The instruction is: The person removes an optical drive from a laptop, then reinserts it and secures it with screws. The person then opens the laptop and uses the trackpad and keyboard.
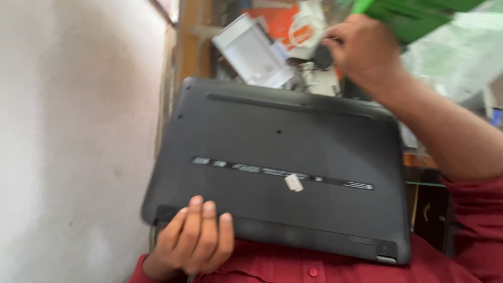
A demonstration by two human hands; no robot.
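A dark grey laptop [283, 157] lies upside down across my lap, its underside facing up, with a small white sticker [294, 182] on the label strip. My left hand [193, 238] grips the laptop's near edge at the lower left, fingers curled over it. My right hand [361, 44] reaches past the laptop's far edge, fingers closed around a small dark object [320, 55] among the clutter. I cannot tell what that object is; the picture is blurred.
A white wall [73, 141] fills the left side. Beyond the laptop lie a white box [251, 52], orange and white packaging [288, 26] and a green board [414, 15]. A wooden post [191, 36] stands by the wall.
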